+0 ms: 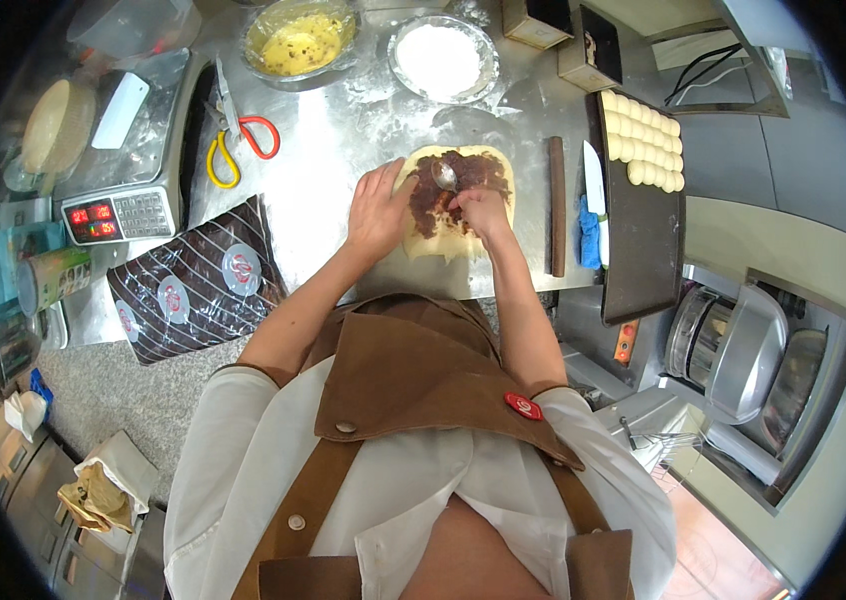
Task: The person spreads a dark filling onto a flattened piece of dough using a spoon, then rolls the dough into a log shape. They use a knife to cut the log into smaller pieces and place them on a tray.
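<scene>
On the steel worktop before me lies a flat sheet of dough [460, 244], roughly square with rounded corners. Dark reddish-brown paste [479, 166] covers most of it, while the near edge is bare. My right hand [484, 214] grips a metal spoon [444, 175], its bowl resting on the paste and pointing away from me. The fingers hide the spoon's handle. At the dough's left edge my left hand [381, 206] lies palm down, fingers spread, with the thumb reaching over the paste.
Right of the dough are a wooden rolling pin [557, 206], a knife [594, 180] and a dark tray [640, 247] of dough balls. Bowls of yellow mixture [299, 45] and white flour [439, 60] stand behind. Scissors [231, 127], a digital scale [122, 214] and a striped bag [197, 285] lie left.
</scene>
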`<state>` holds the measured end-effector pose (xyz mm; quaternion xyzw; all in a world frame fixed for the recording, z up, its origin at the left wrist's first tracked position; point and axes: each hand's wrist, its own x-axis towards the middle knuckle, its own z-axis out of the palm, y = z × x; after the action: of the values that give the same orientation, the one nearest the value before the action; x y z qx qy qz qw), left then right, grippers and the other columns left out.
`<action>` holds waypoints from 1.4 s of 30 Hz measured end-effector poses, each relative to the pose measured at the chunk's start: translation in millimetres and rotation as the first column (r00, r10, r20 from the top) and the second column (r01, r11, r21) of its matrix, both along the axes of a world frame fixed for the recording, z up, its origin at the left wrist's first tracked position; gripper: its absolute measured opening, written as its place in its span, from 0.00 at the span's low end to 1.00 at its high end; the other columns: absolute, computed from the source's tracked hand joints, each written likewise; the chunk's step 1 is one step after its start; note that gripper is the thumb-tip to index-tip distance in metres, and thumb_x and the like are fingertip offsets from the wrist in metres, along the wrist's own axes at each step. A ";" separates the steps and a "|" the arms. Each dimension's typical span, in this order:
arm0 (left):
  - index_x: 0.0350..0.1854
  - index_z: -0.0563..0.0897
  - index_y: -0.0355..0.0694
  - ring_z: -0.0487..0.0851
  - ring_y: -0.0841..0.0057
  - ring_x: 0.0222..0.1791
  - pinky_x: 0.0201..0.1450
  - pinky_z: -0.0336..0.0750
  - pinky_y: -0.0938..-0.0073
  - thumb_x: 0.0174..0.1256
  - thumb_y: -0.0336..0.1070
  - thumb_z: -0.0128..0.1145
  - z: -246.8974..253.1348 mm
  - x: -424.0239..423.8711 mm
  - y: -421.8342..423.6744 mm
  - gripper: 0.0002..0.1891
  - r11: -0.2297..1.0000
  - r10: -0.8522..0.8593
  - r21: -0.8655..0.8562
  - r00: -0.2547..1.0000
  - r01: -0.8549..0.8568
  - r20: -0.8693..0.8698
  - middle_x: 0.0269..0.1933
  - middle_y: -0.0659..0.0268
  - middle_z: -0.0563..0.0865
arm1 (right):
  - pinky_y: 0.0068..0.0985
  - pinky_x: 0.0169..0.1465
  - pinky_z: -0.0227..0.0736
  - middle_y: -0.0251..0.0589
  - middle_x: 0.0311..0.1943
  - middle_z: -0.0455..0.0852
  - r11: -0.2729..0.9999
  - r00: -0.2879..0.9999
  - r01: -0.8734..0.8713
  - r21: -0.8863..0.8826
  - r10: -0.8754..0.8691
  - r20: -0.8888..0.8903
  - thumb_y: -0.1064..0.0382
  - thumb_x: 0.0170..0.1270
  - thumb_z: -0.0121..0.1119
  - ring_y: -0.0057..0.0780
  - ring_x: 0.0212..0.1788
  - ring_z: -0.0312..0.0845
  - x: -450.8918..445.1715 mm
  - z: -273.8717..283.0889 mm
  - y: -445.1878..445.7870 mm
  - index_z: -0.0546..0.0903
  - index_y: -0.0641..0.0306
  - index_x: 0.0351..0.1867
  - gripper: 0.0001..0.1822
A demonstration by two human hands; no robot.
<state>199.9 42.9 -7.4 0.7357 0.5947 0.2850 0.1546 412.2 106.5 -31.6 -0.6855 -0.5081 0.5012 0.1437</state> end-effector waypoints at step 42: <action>0.62 0.79 0.43 0.66 0.53 0.68 0.69 0.59 0.52 0.60 0.33 0.60 -4.4 -1.9 -39.7 0.24 0.998 -0.062 -0.018 0.998 0.063 0.018 0.68 0.51 0.69 | 0.44 0.49 0.78 0.57 0.35 0.87 0.856 0.689 -0.512 -0.079 0.464 0.557 0.62 0.64 0.49 0.54 0.43 0.84 -34.7 77.5 -23.3 0.86 0.60 0.38 0.13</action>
<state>197.9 3.3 -11.9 0.7500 0.5727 0.2806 0.1755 377.5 83.2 45.9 -0.6345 -0.7111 0.2779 -0.1210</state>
